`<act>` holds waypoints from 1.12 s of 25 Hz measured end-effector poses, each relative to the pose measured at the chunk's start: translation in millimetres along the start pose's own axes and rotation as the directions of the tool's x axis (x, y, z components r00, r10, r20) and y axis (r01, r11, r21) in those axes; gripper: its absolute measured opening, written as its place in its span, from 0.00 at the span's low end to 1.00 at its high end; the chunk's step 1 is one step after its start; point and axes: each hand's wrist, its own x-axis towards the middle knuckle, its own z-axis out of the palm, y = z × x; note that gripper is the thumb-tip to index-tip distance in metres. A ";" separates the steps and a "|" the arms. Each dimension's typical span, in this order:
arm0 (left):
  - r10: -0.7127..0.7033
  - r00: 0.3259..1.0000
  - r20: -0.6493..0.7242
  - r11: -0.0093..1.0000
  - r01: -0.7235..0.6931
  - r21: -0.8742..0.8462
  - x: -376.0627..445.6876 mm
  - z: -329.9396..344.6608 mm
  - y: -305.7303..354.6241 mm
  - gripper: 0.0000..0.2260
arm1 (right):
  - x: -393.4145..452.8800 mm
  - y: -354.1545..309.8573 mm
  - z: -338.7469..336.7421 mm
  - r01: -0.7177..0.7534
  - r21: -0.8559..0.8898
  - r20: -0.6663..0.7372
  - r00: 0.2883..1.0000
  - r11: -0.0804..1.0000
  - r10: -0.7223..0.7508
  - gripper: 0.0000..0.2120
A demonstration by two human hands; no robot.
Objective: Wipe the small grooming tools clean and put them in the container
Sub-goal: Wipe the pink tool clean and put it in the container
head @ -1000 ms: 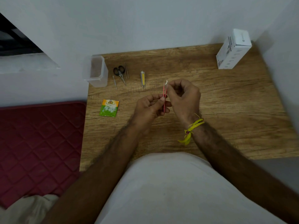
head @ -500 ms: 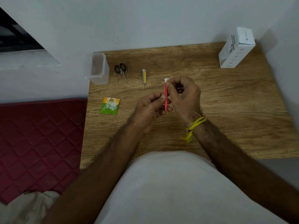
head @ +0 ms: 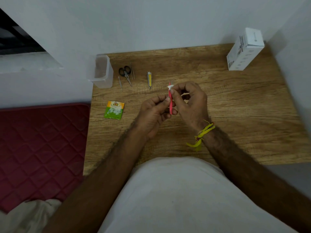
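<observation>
My right hand (head: pixel 191 105) is pinching a little white wipe (head: pixel 170 87) around the top end of the thin red tool (head: pixel 170 102), thumb and forefinger curled tight on it. My left hand (head: pixel 154 113) pinches the same tool lower down, near the middle of the shaft. I'd say that split makes sense: one hand steadies the stick upright while the other rubs the tip clean. Both hands hover over the middle of the tabletop (head: pixel 244 106), so nothing gets dropped far.

The rest of the kit is lined up along the far edge, toward the far left corner: the yellow nail clipper (head: pixel 149 79) closest to my hands, then the small black scissors (head: pixel 126 73) with a thin metal pick (head: pixel 132 73) just beside them and another slim metal tool (head: pixel 120 83) on their other side. The clear container (head: pixel 101 71) stands right at that corner, open on top, handy for dropping things in. Looks like these still need wiping.

A green and orange sachet (head: pixel 114 109) lies near the left edge, probably where the wipe came from. A white box (head: pixel 244 49) stands at the far right corner.

Hard to tell: what kind of tip the red tool has, since the wipe covers it, and whether anything is in the container already. The print on the sachet is too blurry to read.
</observation>
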 end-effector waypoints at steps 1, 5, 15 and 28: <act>0.002 1.000 -0.002 1.000 -0.002 0.001 -0.1 0.0 0.4 0.12 | -0.5 0.4 -0.6 0.004 -0.006 0.003 1.000 1.000 -0.004 0.01; 0.011 1.000 -0.002 1.000 -0.011 0.002 -0.5 1.1 1.4 0.08 | -0.2 -3.8 -1.6 -0.010 0.018 0.040 0.999 1.000 0.009 0.02; 0.025 0.999 -0.030 0.997 -0.023 0.070 -5.1 1.5 0.5 0.08 | 13.0 -10.2 -8.3 -0.570 0.463 0.309 0.822 0.679 0.479 0.03; 0.230 0.972 -0.048 0.908 -0.197 0.369 -1.3 -3.1 0.8 0.08 | 16.1 -12.0 -13.0 -0.667 0.380 0.344 0.745 0.641 0.571 0.03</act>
